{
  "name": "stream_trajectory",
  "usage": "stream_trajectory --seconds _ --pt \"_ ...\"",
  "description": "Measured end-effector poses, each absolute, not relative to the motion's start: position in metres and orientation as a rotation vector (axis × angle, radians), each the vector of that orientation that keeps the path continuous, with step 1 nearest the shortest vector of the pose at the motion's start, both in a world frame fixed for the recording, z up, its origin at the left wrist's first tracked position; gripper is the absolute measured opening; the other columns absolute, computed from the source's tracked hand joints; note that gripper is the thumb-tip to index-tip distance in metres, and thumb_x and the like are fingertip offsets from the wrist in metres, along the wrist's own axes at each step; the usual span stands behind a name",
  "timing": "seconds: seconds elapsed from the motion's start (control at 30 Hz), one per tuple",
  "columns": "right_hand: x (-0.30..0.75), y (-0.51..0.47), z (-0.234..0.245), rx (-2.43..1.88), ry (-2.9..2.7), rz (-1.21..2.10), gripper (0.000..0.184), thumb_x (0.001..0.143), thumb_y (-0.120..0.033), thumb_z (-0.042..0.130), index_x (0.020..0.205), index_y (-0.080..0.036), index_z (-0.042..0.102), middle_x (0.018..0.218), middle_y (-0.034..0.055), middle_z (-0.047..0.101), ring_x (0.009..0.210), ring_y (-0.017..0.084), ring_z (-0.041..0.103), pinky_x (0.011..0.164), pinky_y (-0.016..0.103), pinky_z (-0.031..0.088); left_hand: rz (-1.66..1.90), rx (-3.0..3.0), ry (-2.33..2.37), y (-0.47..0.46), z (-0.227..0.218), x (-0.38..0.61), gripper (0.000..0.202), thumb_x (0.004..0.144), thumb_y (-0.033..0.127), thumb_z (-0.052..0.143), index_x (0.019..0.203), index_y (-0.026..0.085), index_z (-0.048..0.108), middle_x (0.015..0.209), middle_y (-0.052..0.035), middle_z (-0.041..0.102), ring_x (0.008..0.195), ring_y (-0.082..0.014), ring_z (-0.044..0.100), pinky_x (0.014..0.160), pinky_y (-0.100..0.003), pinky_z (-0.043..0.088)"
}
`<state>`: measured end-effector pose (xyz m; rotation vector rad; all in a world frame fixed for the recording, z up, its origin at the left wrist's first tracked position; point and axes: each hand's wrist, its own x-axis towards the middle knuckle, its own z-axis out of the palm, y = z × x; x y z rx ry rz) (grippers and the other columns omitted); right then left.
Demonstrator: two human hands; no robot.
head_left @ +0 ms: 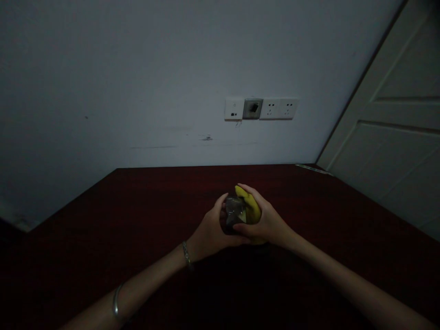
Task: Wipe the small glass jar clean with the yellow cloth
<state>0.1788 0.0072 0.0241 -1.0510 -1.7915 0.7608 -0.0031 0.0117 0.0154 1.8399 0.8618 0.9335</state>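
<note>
Above the middle of the table, my two hands come together around a small see-through, shiny object that looks like a glass or clear container. My left hand curves round its left side, thumb stretched along the bottom toward the right. Pressed against its right side is a yellow cloth, bunched up in my right hand. The right thumb lies across the front of the clear object. Dim light and the fingers hide its exact shape and its base.
A dark red table spreads beneath my hands, its far edge against a pale wall. Sockets and switches sit on that wall. To the right stands a white panelled door. A thin patterned strip lies at the far right corner.
</note>
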Motion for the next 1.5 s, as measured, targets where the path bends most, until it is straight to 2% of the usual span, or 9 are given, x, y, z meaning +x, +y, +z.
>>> stream_trajectory --seconds 0.17,0.33,0.53,0.63,0.8,0.9,1.0,1.33,1.5 --pt "0.179 0.005 0.026 -1.034 -1.862 0.706 0.089 0.058 -0.032 0.080 0.136 -0.023 0.037 0.135 0.0126 0.049 0.122 0.029 0.049 0.104 0.049 0.039 0.954 1.790 0.780 0.012 0.013 -0.003 0.094 0.056 0.023 0.084 0.135 0.019 0.033 0.130 -0.0141 0.054 0.117 -0.0301 0.055 0.100 -0.047 0.045" --pt "0.184 0.007 0.032 -1.001 -2.044 0.565 0.091 0.060 -0.036 0.080 0.139 -0.024 0.035 0.137 0.0133 0.047 0.125 0.030 0.047 0.105 0.052 0.037 0.989 1.767 0.757 0.012 0.015 -0.002 0.082 0.057 0.026 0.084 0.126 0.020 0.041 0.121 -0.0102 0.059 0.109 -0.0275 0.059 0.094 -0.042 0.049" --pt "0.201 0.008 0.048 -1.010 -2.309 0.509 0.098 0.064 -0.043 0.079 0.145 -0.027 0.028 0.139 0.0124 0.045 0.125 0.030 0.047 0.104 0.050 0.040 1.035 1.688 0.770 0.013 0.012 0.000 0.084 0.052 0.027 0.087 0.122 0.019 0.041 0.120 -0.0115 0.060 0.109 -0.0275 0.059 0.092 -0.040 0.050" --pt "0.210 0.008 0.057 -1.032 -2.409 0.549 0.094 0.067 -0.045 0.077 0.145 -0.030 0.027 0.140 0.0094 0.045 0.125 0.029 0.046 0.104 0.048 0.040 1.027 1.637 0.752 0.013 0.012 0.001 0.084 0.052 0.027 0.087 0.122 0.020 0.041 0.119 -0.0107 0.060 0.106 -0.0266 0.061 0.090 -0.040 0.051" --pt "0.213 0.005 0.065 -0.949 -2.445 0.533 0.082 0.076 -0.030 0.072 0.145 -0.031 0.027 0.134 0.0067 0.051 0.119 0.025 0.050 0.101 0.044 0.041 1.068 1.547 0.731 0.011 0.013 0.002 0.074 0.056 0.026 0.085 0.117 0.020 0.044 0.114 -0.0088 0.062 0.108 -0.0258 0.061 0.092 -0.040 0.050" --pt "0.210 0.003 0.065 -0.849 -2.440 0.524 0.076 0.079 -0.016 0.064 0.145 -0.029 0.028 0.120 0.0067 0.056 0.106 0.021 0.055 0.092 0.037 0.046 1.091 1.499 0.714 0.013 0.015 0.002 0.072 0.055 0.025 0.085 0.115 0.019 0.045 0.112 -0.0080 0.063 0.106 -0.0257 0.061 0.090 -0.039 0.052" --pt "0.208 0.002 0.064 -0.786 -2.480 0.484 0.077 0.076 -0.007 0.057 0.145 -0.029 0.029 0.112 0.0065 0.055 0.097 0.019 0.056 0.083 0.034 0.049 1.104 1.483 0.716 0.015 0.018 0.000 0.069 0.055 0.025 0.085 0.112 0.019 0.047 0.110 -0.0079 0.065 0.104 -0.0259 0.063 0.087 -0.038 0.053" --pt "0.212 0.013 0.050 -0.859 -2.367 0.447 0.076 0.076 -0.006 0.053 0.145 -0.029 0.030 0.110 0.0062 0.055 0.095 0.020 0.056 0.083 0.036 0.049 1.118 1.651 0.723 0.007 0.014 0.002 0.080 0.054 0.027 0.085 0.122 0.021 0.043 0.118 -0.0105 0.061 0.108 -0.0270 0.060 0.088 -0.040 0.053" --pt "0.209 0.009 0.054 -0.826 -2.392 0.486 0.078 0.076 -0.007 0.056 0.145 -0.030 0.028 0.111 0.0062 0.054 0.098 0.020 0.054 0.084 0.036 0.047 1.176 1.673 0.786 0.006 0.017 0.001 0.076 0.054 0.028 0.085 0.119 0.021 0.045 0.115 -0.0093 0.062 0.106 -0.0265 0.061 0.088 -0.040 0.054"
